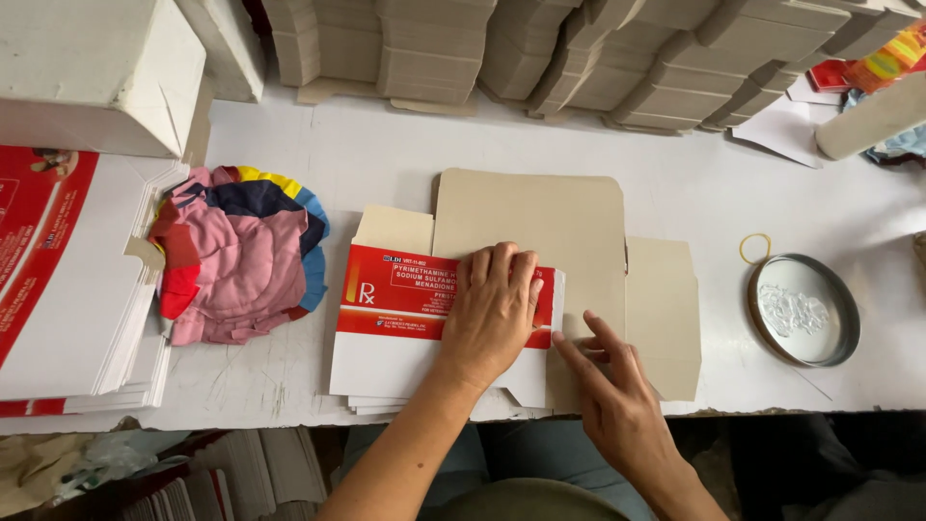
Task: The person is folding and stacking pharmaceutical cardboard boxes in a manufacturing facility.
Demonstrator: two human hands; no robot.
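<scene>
Carton blank (540, 289), red-and-white, partly folded, lies flat on desk (386, 154) right of rag bundle (241, 256). Left hand (494, 309) spread flat, pinning folded panel. Right hand (612, 386) open, fingertips creasing flap edge. Glue tin (803, 309) further right, within reach.

Left hand (494, 307) covers the middle of the red and white carton panel (405, 299), hiding part of its print. Right hand (617, 391) hides the carton's lower fold edge. Stack of flat cartons (68, 280) cut off at left edge. Folded box stacks (540, 48) cut off at top. White stuff in the round tin lid (803, 309) too blurred to identify.
</scene>
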